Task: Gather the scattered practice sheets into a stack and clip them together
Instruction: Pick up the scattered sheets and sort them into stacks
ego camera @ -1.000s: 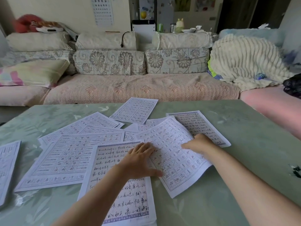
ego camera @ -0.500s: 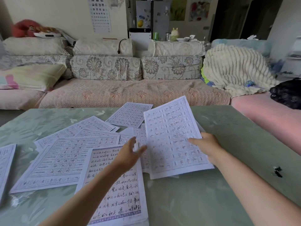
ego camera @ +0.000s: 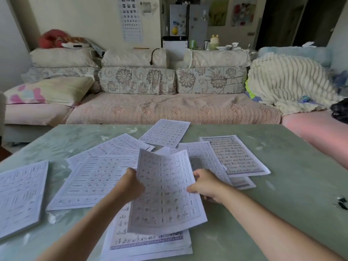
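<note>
My left grip (ego camera: 130,183) and right grip (ego camera: 205,185) pinching the side edges of one practice sheet (ego camera: 165,193), raised above the near stack (ego camera: 146,242), other sheets (ego camera: 90,181) scattered across the table (ego camera: 291,176), green top showing rightward

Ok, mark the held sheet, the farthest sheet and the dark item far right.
held sheet (ego camera: 165,193): head view, centre of its printed grid.
farthest sheet (ego camera: 166,133): head view, middle of the page.
dark item (ego camera: 341,202): head view, its blurred middle.

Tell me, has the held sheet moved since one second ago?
Yes. The held sheet rose off the table and went left, now over the near handwritten sheet.
</note>
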